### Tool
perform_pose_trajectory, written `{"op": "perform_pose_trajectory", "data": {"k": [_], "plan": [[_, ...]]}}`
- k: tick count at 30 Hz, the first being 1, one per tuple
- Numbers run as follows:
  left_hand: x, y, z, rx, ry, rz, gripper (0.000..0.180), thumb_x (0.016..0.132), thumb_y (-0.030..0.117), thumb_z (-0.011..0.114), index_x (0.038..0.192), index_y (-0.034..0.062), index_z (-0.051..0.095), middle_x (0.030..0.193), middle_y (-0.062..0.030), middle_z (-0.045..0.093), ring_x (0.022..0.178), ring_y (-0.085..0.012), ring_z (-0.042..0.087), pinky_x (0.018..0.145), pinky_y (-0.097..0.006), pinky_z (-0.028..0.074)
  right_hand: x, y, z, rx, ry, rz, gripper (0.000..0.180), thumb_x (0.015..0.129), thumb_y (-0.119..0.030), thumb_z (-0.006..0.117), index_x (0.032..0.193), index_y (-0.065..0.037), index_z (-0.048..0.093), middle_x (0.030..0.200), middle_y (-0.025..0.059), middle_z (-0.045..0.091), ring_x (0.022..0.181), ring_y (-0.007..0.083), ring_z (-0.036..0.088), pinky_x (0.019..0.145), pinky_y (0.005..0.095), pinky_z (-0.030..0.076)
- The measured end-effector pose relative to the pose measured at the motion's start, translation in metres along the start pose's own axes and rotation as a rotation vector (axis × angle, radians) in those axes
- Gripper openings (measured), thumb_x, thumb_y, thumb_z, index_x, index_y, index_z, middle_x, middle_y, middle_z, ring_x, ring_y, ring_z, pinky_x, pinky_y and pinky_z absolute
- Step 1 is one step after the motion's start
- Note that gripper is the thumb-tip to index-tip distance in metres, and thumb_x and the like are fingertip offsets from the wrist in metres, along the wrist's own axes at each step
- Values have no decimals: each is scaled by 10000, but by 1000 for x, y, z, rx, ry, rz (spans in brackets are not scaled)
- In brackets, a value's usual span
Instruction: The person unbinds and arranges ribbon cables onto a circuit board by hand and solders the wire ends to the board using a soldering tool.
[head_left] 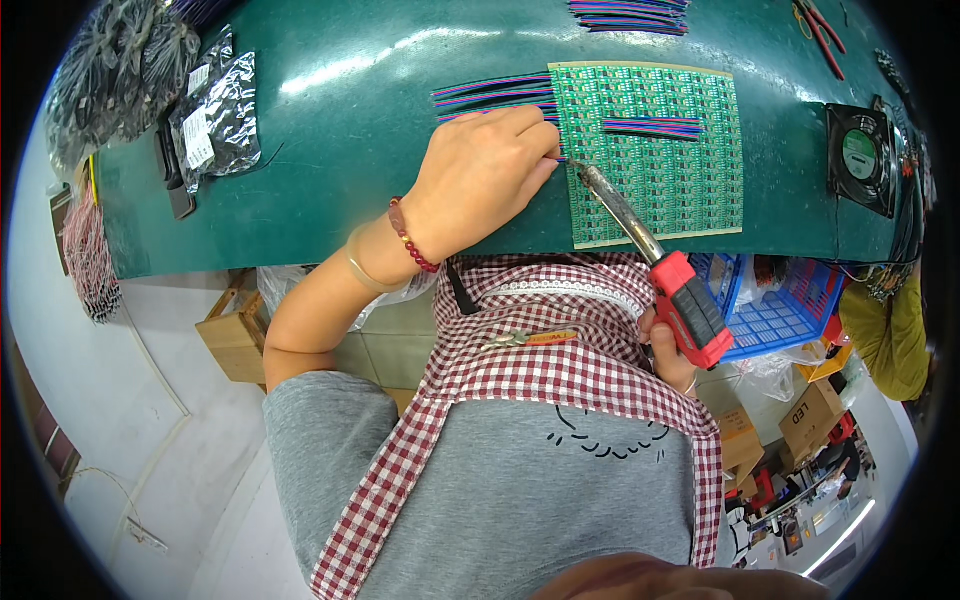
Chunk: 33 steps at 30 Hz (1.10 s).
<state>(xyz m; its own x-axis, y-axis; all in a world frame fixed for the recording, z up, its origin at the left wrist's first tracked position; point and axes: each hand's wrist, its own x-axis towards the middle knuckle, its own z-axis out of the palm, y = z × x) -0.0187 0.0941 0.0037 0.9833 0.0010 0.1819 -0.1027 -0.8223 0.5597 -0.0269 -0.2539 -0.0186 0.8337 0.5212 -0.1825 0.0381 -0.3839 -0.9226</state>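
A green circuit board panel [650, 210], patterned with rows of small repeated circuits, lies on the bench. My left hand [490, 165] is closed in a pinch at the panel's left edge, on a thin coloured wire whose end barely shows past the fingertips. My right hand [668, 350] grips a red and black soldering iron [692, 312] below the bench edge. Its metal tip points up and left, close to my left fingertips at the panel's edge. Several multicoloured wires [490, 95] reach left from the panel, partly hidden by my left hand. Across the panel rests a short wire bundle [652, 128].
Another wire bundle [630, 15] lies at the far edge of the green bench [340, 150]. Plastic bags [215, 120] are at the left. A black fan [860, 158] stands at the right, with red-handled pliers [825, 40] beyond it. Below the bench sits a blue crate [785, 310].
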Motion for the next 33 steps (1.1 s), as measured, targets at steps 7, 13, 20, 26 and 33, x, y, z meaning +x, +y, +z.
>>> {"op": "perform_pose_trajectory", "data": {"k": [7,13,20,26,33], "plan": [[-1,0,-1,6,0,8,71,813,111,723,839,88,660,833,-37,649,767,-261,664,635,-375,534,-1,-2,-3,80,-7,-31,311,911,-301,711,921,9,678,757,94,646,634,205,615,563,324,457],[-1,1,-1,18,6,14,78,814,116,726,837,90,657,833,-37,648,771,-259,665,639,-375,535,2,-2,-2,99,-3,-70,349,928,-324,702,986,18,669,692,69,631,594,171,599,562,310,466],[-2,4,-3,98,-11,26,94,803,135,747,856,106,675,859,-27,635,840,-240,654,706,-379,517,9,-15,3,290,89,-52,661,990,-455,609,1346,82,465,651,73,556,552,137,505,538,279,413],[4,8,-22,208,15,63,102,817,159,739,883,108,681,907,-36,614,894,-251,617,769,-395,474,26,-30,-5,381,324,-122,667,984,-520,589,1298,57,473,690,87,564,536,148,510,520,286,437],[36,14,-10,157,32,88,51,859,117,683,894,82,673,881,-67,638,878,-289,633,758,-419,508,29,-28,-5,422,400,-176,655,999,-511,551,1277,75,459,654,113,547,507,172,511,496,304,459]]}}
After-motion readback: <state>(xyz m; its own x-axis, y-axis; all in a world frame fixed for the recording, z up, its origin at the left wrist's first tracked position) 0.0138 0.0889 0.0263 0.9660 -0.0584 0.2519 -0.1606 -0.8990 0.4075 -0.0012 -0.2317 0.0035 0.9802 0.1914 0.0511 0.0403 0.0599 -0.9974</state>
